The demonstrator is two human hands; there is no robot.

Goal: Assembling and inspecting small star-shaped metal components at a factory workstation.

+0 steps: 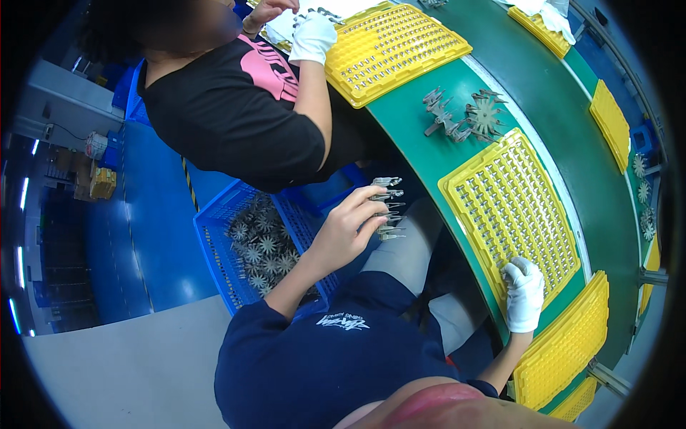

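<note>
the person's gloved right hand [524, 293] rests with its fingers curled together on the near edge of a yellow pocketed tray [509, 207], pinning it to the green belt [572, 143]; whether anything is pinched under the fingertips cannot be told. the bare left hand [348, 227] sits over the lap, fingers clamped on a fanned bunch of small grey metal parts [387, 207] that stick out just beyond the fingertips. below that hand a blue crate [214, 250] holds star-shaped clusters of the same parts. the step looks like loading pockets, so the next move would call for passing one part across to the tray. beyond the tray lie loose grey clusters [468, 114], then a co-worker's gloved hand [313, 37] at another yellow tray [396, 50].
</note>
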